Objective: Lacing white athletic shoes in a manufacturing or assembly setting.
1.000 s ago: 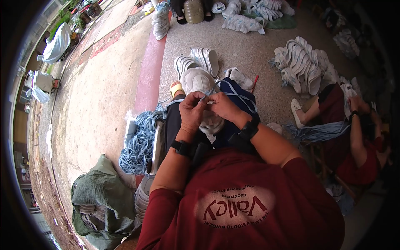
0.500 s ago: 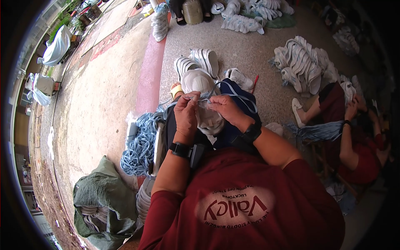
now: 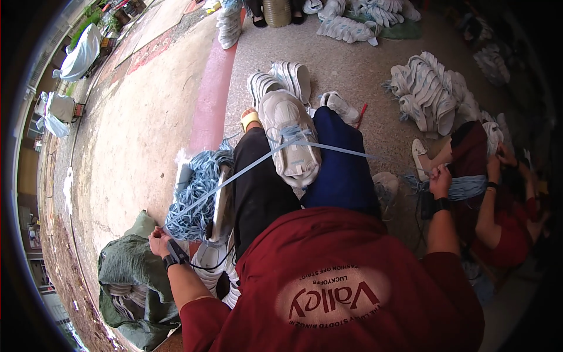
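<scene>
A pale grey-white sneaker (image 3: 290, 138) lies sole down on my lap, across my black and blue trouser legs. A light blue lace (image 3: 234, 175) runs through its eyelets and is stretched taut out to both sides. My left hand (image 3: 157, 240) is far out at the lower left, shut on one end of the lace, beside a green bag. Out at the right, my right hand (image 3: 440, 178) is shut on the other end of the lace. Both wrists carry black bands.
A bundle of blue laces (image 3: 196, 196) lies by my left knee, with white shoes (image 3: 208, 264) under it. The green bag (image 3: 126, 278) sits lower left. A co-worker (image 3: 498, 205) sits at the right, holding blue laces. Piles of white sneakers (image 3: 431, 88) lie on the concrete beyond.
Both hands were together over the sneaker on my lap. They have now pulled wide apart, left and right, drawing the lace tight through the shoe.
</scene>
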{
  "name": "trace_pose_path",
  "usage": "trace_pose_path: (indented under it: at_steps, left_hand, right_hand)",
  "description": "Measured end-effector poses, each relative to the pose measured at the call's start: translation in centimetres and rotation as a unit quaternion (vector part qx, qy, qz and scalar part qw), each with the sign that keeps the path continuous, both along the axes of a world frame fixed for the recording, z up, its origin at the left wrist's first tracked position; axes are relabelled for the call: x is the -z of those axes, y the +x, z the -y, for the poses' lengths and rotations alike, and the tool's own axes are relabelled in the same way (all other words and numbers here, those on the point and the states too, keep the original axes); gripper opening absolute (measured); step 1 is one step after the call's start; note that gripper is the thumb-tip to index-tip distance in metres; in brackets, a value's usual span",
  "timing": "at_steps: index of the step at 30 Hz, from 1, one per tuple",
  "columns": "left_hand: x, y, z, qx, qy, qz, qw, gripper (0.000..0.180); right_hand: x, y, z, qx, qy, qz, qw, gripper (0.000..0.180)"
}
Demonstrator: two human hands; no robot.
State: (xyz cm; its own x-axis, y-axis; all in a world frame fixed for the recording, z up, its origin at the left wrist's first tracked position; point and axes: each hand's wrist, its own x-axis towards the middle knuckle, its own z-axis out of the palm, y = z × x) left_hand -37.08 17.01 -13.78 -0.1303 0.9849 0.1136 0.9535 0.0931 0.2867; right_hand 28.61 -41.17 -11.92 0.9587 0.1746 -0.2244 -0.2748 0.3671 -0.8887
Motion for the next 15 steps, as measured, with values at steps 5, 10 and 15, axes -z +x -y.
trace_pose_path:
  at_steps: [5,10,15]
  left_hand:
    - [2.9,7.7,2.4,-0.024,-0.047,0.546,0.836,0.025]
    - [-2.1,25.0,6.5,0.308,-0.133,0.547,0.767,0.020]
    - [-8.2,34.6,10.5,0.335,-0.218,0.481,0.780,0.015]
  right_hand:
    - [2.0,-0.6,-8.1,-0.166,-0.556,0.213,0.786,0.018]
    - [-4.6,-6.2,-22.3,-0.290,-0.279,0.415,0.816,0.020]
    - [-7.9,-12.1,-29.8,-0.322,-0.304,0.411,0.797,0.021]
